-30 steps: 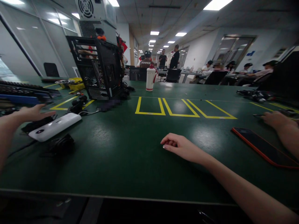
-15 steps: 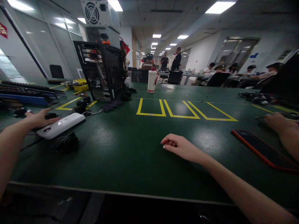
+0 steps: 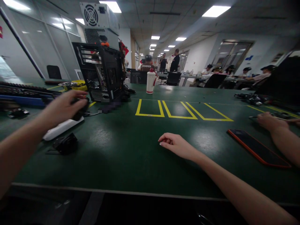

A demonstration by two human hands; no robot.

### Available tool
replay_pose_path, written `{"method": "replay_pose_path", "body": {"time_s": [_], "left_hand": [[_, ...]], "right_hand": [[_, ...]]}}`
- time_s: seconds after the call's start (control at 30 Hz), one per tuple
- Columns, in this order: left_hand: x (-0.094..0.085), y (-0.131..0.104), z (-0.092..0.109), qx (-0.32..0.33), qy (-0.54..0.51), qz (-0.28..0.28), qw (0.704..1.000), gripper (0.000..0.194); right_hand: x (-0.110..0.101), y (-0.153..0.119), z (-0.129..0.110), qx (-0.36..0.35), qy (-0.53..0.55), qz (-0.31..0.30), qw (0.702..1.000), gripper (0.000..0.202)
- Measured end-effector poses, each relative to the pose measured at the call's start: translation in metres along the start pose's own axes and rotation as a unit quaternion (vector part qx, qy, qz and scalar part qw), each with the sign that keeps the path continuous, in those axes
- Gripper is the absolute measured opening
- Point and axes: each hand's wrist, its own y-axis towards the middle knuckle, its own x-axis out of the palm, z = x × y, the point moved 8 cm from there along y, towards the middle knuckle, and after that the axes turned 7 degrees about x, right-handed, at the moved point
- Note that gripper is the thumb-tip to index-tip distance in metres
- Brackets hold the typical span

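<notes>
My left hand (image 3: 67,105) reaches over the table's left side, thumb and fingers closed around a small black object (image 3: 80,110) whose kind is blurred and partly hidden. Under the wrist lies a white power strip (image 3: 64,128), its left part covered by my arm. Nearer me sits a black plug-like piece (image 3: 65,143) with a short lead. My right hand (image 3: 175,144) rests on the green table (image 3: 131,156) with its fingers loosely curled in; nothing shows in it.
An open black computer case (image 3: 100,72) carries metal power supply units (image 3: 100,22). A white cup (image 3: 150,82) stands behind yellow tape outlines (image 3: 150,115). At right, another person's hand (image 3: 273,122) holds a thin tool near an orange-edged phone (image 3: 257,147). A yellow basket (image 3: 78,85) stands left.
My left hand has moved right and away from me, from beside the power strip's left end to above its far end, now around a black object. My right hand has stayed in place.
</notes>
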Motion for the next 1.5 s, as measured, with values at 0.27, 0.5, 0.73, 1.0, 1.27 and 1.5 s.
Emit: {"method": "replay_pose_path", "body": {"time_s": [0.27,0.5,0.73,1.0,1.27,1.5], "left_hand": [[0.206,0.005,0.214,0.091,-0.287,-0.123,0.946,0.029],[0.233,-0.014,0.209,0.008,-0.309,-0.192,0.931,0.041],[0.203,-0.033,0.213,0.226,-0.255,-0.262,0.903,0.075],[0.213,-0.035,0.217,0.236,-0.283,-0.229,0.901,0.067],[0.214,-0.036,0.219,0.237,-0.293,-0.245,0.893,0.058],[0.215,-0.036,0.219,0.253,-0.277,-0.227,0.899,0.055]], "right_hand": [[-0.016,0.005,0.012,0.002,0.027,0.119,0.992,0.040],[-0.016,0.016,0.023,-0.020,0.070,0.136,0.988,0.032],[-0.014,0.010,0.017,-0.051,0.083,0.081,0.992,0.026],[-0.010,0.009,0.012,-0.060,0.108,0.047,0.991,0.025],[-0.006,0.010,0.007,-0.098,0.104,0.040,0.989,0.016],[-0.010,0.001,-0.004,-0.176,-0.055,0.115,0.976,0.023]]}}
